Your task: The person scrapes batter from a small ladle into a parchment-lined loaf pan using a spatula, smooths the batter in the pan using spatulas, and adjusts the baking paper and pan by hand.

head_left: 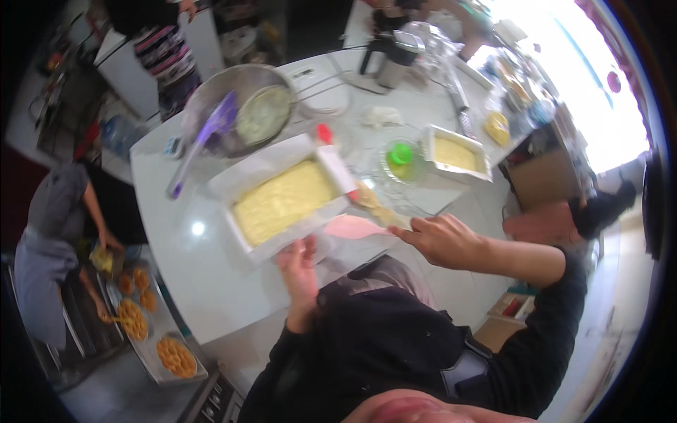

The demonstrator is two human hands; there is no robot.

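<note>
A paper-lined rectangular pan (282, 199) holds pale yellow batter near the table's front edge. My left hand (300, 275) grips the pan's near edge with curled fingertips. My right hand (444, 240) holds a pink spatula (352, 227) by its end, with the blade beside the pan's near side. Behind the pan a red-headed utensil (324, 134) shows, and a batter-smeared light object (377, 204) lies by its right side, too blurred to name. A large metal bowl (204, 106) with a purple spatula (218, 116) stands at the back left.
A small batter-filled pan (455, 156), a glass bowl with green object (400, 151) and an appliance (391, 63) share the white table (176, 282). At left a co-worker (49, 254) handles food by a tray (169, 331) of pastries. Other people stand behind the table.
</note>
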